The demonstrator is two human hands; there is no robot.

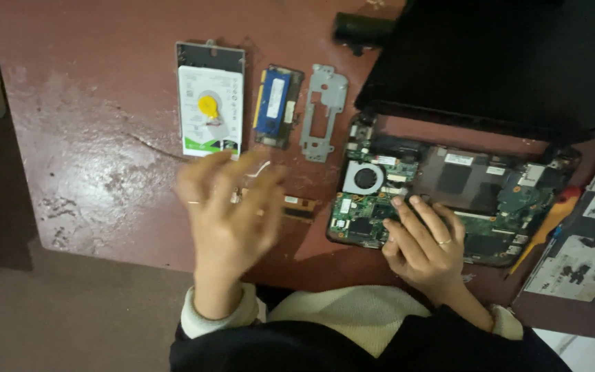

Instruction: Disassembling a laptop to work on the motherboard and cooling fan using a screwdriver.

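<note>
**Ana:** On the red table (91, 158), what is held inside the opened laptop (449, 193)?

**Ben:** A green board (366, 224) is seen in its bottom half, with a round fan (364, 179) near the left end. The black lid (504, 62) is laid back flat above it. The right hand (425, 244) is rested on the lower left part of the board. Its fingers (408, 213) are bent a little and pressed down; nothing is gripped.

**Ana:** And the left hand (228, 213)?

**Ben:** It is lifted above the table, left of the laptop. It is blurred. The fingers are spread loose, and a small white thing (262, 167) is seen at the tips, but whether it is held cannot be told.

**Ana:** What is laid out above that hand?

**Ben:** Three parts are set in a row, close together but apart. A drive (210, 110) with a yellow dot is sat in a grey frame (210, 52). Just beside it a blue card (273, 103) is laid in a dark tray (295, 103). Next a grey plate (324, 110) with holes is placed, near the laptop's left edge. A dark strip (301, 207) is laid between the hand and the laptop.

**Ana:** Where is room left?

**Ben:** Bare table is found at the left, out to its edge. At the right, an orange tool (552, 220) is leaned at the laptop's corner, beside a pale scuffed panel (587, 241).
</note>
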